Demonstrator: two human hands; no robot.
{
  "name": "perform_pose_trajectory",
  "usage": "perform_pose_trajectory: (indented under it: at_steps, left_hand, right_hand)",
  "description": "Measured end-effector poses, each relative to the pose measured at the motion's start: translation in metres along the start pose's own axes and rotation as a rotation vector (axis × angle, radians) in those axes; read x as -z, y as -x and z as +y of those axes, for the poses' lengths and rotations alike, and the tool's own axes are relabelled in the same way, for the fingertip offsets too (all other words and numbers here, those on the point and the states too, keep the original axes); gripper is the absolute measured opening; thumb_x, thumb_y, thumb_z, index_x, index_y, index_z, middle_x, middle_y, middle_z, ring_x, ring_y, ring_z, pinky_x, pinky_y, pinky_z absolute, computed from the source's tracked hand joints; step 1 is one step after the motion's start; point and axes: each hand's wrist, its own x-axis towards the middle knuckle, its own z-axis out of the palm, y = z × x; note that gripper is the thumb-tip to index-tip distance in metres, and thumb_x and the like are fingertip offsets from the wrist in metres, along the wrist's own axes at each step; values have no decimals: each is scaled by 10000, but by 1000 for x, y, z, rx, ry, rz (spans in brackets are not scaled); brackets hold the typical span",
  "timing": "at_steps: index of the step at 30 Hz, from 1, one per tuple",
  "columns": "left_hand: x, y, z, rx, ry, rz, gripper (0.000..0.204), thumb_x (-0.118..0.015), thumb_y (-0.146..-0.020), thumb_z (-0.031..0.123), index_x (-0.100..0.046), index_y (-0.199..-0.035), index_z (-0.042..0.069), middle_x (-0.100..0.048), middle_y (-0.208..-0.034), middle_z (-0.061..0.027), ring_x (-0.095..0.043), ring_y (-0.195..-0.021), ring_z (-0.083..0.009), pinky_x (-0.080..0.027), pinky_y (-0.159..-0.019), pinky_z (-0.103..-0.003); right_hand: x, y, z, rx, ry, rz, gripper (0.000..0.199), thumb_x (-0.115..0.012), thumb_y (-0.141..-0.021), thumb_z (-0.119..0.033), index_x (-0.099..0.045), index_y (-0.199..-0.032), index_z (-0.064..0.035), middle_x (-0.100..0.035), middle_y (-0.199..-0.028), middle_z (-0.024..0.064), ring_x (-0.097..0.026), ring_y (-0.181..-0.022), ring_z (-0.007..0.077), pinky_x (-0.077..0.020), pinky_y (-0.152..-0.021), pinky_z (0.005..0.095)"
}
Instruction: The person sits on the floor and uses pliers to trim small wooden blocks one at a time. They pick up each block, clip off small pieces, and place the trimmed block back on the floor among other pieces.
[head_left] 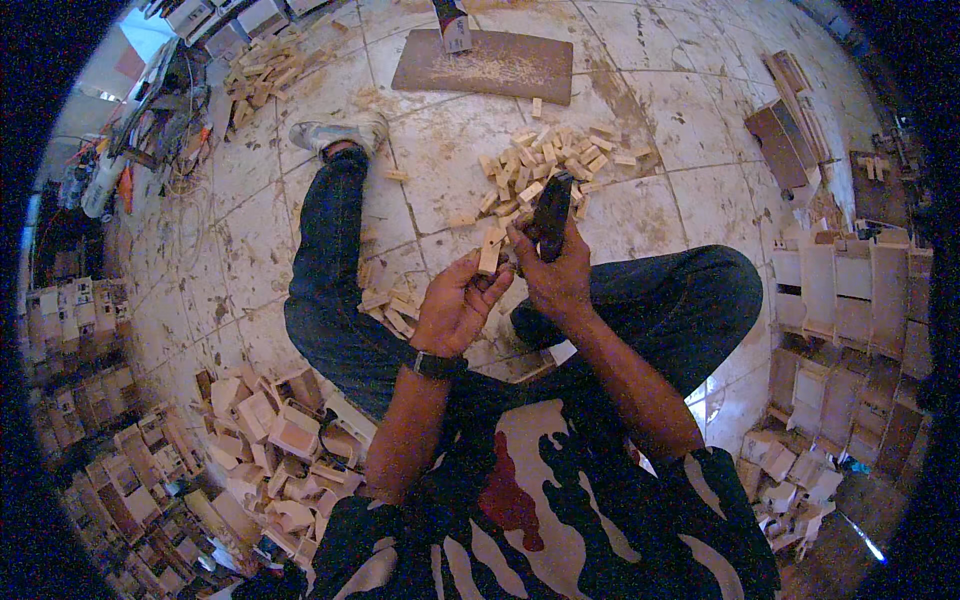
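Observation:
My left hand (460,300), with a dark watch on its wrist, grips a small pale wooden block (490,250) between thumb and fingers. Close beside it on the right, my right hand (560,275) is closed around a black hand-held tool (551,215); its exact kind is not clear. The fingertips of both hands nearly meet at the block's lower end, and whether the tool touches the block cannot be made out. Just beyond the hands, a loose pile of similar wooden blocks (540,160) lies on the tiled floor.
A brown board (510,65) strewn with shavings lies ahead. More blocks (265,75) lie far left and beside my left leg (395,305). Heaps of wooden pieces (290,430) are at lower left and lower right. Stacked wooden boxes (850,270) stand on the right.

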Motion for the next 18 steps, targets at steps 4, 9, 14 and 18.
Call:
perform_pose_trajectory:
  at_steps: [4, 9, 14, 18]
  left_hand:
    - [-3, 4, 1, -15, -58, -50, 254, -484, -945, 159, -551, -1083, -44, -631, -986, -135, -633, -901, -233, -536, -856, -342]
    - [-13, 7, 1, -17, -78, -79, 270, -483, -944, 140, -496, -1160, -20, -631, -993, -106, -627, -893, -212, -520, -885, -354]
    - [-15, 11, 7, -174, -636, -159, 377, -507, -928, 134, -433, -1287, 45, -614, -1014, -27, -606, -812, -135, -502, -884, -342]
    - [-6, 7, 17, -202, -862, -169, 429, -569, -891, 118, -433, -1292, 54, -607, -1009, -13, -602, -807, -136, -506, -849, -330]
  right_hand:
    - [1, 0, -3, 2, -46, 57, 258, -696, -784, -166, -570, -980, -55, -642, -788, 82, -636, -675, 221, -505, -625, 345]
    - [4, -2, -9, -38, -23, -9, 250, -688, -812, -148, -561, -993, -32, -621, -790, 52, -588, -691, 132, -488, -617, 287]
    - [8, -3, -13, -46, 78, -218, 225, -683, -804, -112, -591, -990, -27, -610, -798, 31, -564, -697, 104, -467, -630, 264]
    - [14, -7, -10, 52, 152, -344, 203, -679, -764, -70, -631, -957, -32, -591, -763, 27, -555, -692, 125, -460, -645, 273]
